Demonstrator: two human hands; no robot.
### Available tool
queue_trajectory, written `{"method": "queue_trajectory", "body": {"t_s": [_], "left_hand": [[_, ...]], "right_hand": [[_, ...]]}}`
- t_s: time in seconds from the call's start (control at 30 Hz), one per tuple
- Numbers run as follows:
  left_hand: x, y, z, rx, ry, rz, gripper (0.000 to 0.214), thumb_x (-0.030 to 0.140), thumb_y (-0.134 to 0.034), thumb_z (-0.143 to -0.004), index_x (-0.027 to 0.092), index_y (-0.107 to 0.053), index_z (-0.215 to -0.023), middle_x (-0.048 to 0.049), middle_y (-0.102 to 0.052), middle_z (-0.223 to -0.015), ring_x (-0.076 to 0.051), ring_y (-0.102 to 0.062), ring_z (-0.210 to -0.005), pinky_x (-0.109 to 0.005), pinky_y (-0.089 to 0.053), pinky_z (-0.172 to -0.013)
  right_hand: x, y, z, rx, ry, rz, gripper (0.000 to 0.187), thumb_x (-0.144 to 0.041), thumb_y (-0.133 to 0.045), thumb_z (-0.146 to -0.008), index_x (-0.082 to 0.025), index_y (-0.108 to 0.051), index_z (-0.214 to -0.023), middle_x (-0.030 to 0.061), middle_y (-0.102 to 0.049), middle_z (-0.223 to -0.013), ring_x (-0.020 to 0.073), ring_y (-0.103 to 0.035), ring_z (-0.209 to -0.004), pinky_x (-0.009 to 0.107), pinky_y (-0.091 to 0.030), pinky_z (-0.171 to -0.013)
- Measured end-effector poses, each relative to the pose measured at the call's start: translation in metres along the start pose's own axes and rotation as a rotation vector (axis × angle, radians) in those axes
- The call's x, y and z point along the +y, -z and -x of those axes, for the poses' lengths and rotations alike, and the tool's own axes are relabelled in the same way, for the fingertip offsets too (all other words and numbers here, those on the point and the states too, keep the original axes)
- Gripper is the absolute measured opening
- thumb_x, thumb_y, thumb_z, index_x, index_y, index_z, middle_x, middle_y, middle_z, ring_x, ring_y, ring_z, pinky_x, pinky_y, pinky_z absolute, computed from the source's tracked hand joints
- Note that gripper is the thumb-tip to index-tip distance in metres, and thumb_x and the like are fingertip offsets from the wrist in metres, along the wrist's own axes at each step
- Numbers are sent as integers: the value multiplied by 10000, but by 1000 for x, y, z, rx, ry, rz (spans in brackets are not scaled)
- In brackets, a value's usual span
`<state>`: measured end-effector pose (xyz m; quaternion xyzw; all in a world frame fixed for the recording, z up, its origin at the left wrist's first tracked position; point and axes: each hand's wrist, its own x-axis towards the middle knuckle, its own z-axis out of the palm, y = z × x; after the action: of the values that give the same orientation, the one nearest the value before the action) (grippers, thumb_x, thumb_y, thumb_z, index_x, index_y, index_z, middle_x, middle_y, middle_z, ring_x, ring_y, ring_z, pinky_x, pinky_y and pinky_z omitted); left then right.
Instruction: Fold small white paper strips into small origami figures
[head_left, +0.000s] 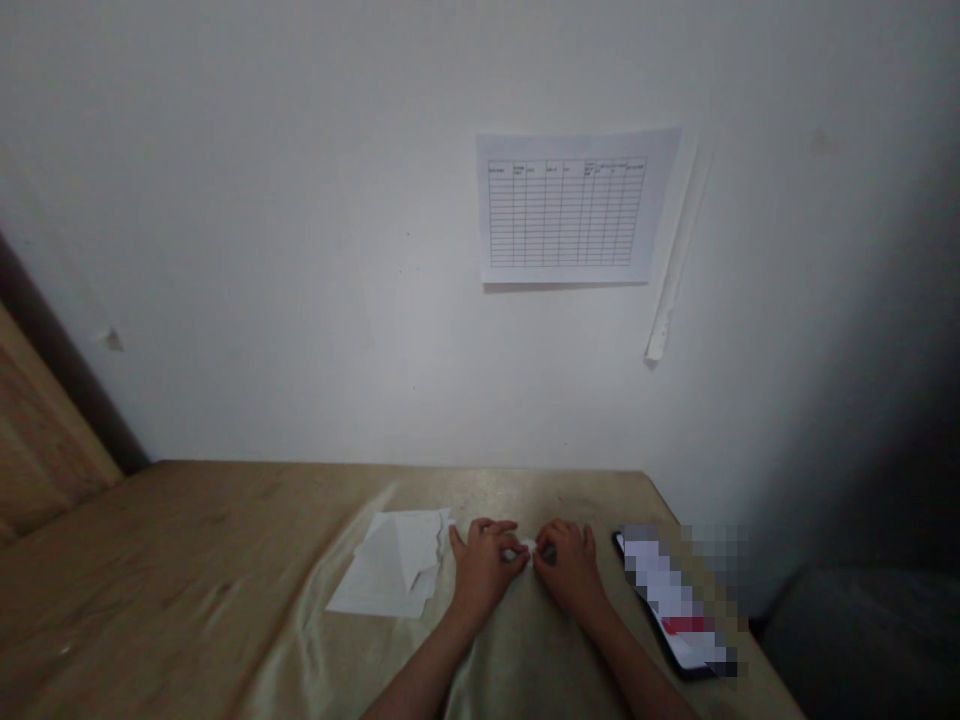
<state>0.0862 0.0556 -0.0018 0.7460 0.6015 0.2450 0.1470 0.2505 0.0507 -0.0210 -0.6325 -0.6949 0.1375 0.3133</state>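
Both hands meet low over the cloth-covered table. Between their fingertips is a small piece of white paper [530, 547], mostly hidden by the fingers. My left hand [486, 562] pinches its left side with thumb and forefinger, the other fingers stretched out. From the right, my right hand [570, 567] pinches the same piece, its fingers curled. Just left of my left hand lie several loose white paper sheets [390, 570], overlapping, some with torn or uneven right edges.
A phone [664, 610] with its screen lit, partly blurred out, lies right of my right hand. The shiny tan tablecloth [225, 560] has folds. Behind stands a white wall with a printed table sheet [566, 215] on it. A dark rounded shape [870, 640] is beyond the table's right edge.
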Motion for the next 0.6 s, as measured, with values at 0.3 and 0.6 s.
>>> {"method": "queue_trajectory", "body": {"t_s": [0.3, 0.6], "left_hand": [[0, -5, -4, 13, 29, -2, 36, 368, -743, -822, 357, -768, -845, 67, -650, -1390, -333, -433, -1354, -784, -10, -1124], [-2, -4, -7, -40, 32, -34, 64, 386, -712, -837, 371, -748, -888, 87, -574, -1471, -345, -362, -1431, -797, -5, -1121]], "right_hand": [[0, 1, -1, -21, -11, 32, 77, -184, -608, -827, -230, -633, -770, 23, -701, -1045, 236, -570, -1149, 540, -107, -1187], [3, 0, 0, 1, -19, 100, 78, -250, -630, -871, -240, -690, -919, 58, -660, -1134, 251, -561, -1182, 501, -178, -1181]]}}
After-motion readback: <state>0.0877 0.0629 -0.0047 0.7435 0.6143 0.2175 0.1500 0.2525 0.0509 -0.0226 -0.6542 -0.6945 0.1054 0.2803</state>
